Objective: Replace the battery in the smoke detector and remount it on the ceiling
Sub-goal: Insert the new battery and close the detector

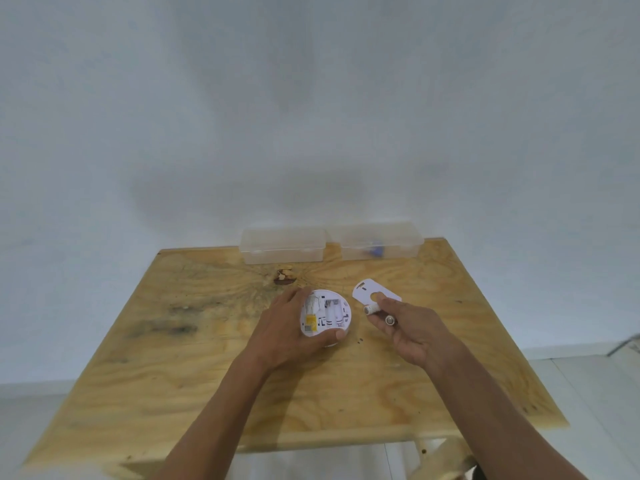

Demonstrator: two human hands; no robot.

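Left hand (284, 323) grips detector (325, 313), back up; right hand (412, 327) beside it holds two batteries (372, 309); counter (207, 358) beneath.

A pale plywood surface (194, 358) with dark grain stains stands against a plain white wall (311, 98). 2 clear plastic boxes (283, 250) (381, 244) sit along its far edge. Light floor tiles (588, 375) show at right.

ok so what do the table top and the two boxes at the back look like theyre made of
Table top: looks like unpainted plywood, matte, with swirling grain and a dark knot. Left box and right box: apparently clear plastic, slightly glossy; you can see through their walls.
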